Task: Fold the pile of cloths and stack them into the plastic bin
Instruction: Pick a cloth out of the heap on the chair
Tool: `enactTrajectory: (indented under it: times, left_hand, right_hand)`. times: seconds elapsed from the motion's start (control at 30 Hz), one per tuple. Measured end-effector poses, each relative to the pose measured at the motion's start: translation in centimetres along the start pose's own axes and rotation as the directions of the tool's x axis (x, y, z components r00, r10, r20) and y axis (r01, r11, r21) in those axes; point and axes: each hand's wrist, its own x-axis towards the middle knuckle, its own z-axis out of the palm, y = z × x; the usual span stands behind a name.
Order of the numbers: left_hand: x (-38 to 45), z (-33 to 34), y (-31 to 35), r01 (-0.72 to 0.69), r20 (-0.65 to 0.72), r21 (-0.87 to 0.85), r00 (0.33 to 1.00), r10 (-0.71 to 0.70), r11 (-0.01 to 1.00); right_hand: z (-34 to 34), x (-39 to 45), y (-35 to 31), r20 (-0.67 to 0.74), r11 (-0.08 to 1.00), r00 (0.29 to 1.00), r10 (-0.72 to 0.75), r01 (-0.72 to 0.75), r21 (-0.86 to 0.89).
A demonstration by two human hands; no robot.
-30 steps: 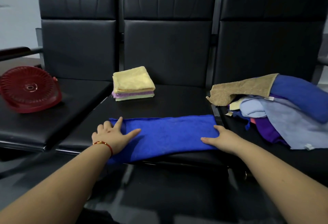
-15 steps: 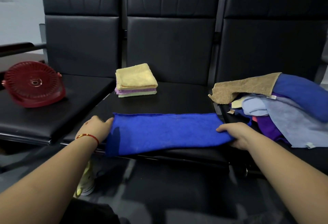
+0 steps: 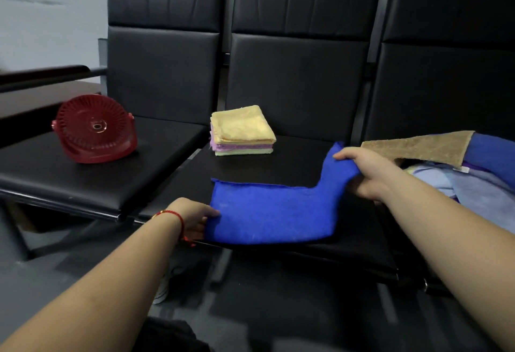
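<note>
Head view only. Landmark is the middle seat (image 3: 278,165) of a row of three black chairs.

Around: folded stack (image 3: 242,130) of yellow, purple and green cloths sits at the back left of that seat, near the backrest, well apart from the work. Red fan (image 3: 93,128) stands tilted on the chair to the left of the middle seat. Loose pile (image 3: 457,173) of unfolded cloths, tan piece on top with blue and lilac under it, lies on the chair to the right, just beside the right hand. Nothing lies between the blue cloth and the stack.

Hands: left hand (image 3: 195,219), red string on the wrist, is at the seat's front left with fingers curled on the cloth's left edge; thumb on top, other fingers hidden under the cloth. Right hand (image 3: 370,172) pinches the cloth's right end, thumb over the top, and holds it raised off the seat.

Blue cloth (image 3: 273,212): folded strip on the front half of the seat, long axis running left to right along the front edge. Left and middle parts lie flat; right end bends up and points toward the backrest.
</note>
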Motion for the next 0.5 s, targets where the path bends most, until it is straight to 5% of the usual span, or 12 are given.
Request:
enactTrajectory:
  times: [0.2, 0.3, 0.4, 0.5]
  left_hand:
    - [-0.1, 0.0, 0.3, -0.053, 0.045, -0.081, 0.997, 0.057, 0.995]
    - [-0.3, -0.6, 0.2, -0.019, 0.069, -0.204, 0.997, 0.034, 0.979]
    - [0.3, -0.7, -0.1, -0.057, 0.027, -0.209, 0.998, 0.064, 0.976]
    - [0.2, -0.9, -0.1, -0.064, 0.008, -0.26, 0.998, 0.068, 0.964]
  right_hand:
    - [11.5, -0.2, 1.2, 0.103, 0.99, 0.992, -0.075, 0.086, -0.108]
    - [16.5, -0.3, 5.3, 0.212, 0.937, 0.977, -0.025, 0.097, -0.335]
    - [18.9, -0.8, 9.1, 0.313, 0.813, 0.948, 0.056, 0.138, -0.565]
    - [18.9, -0.7, 9.4, 0.328, 0.813, 0.943, 0.058, 0.146, -0.563]
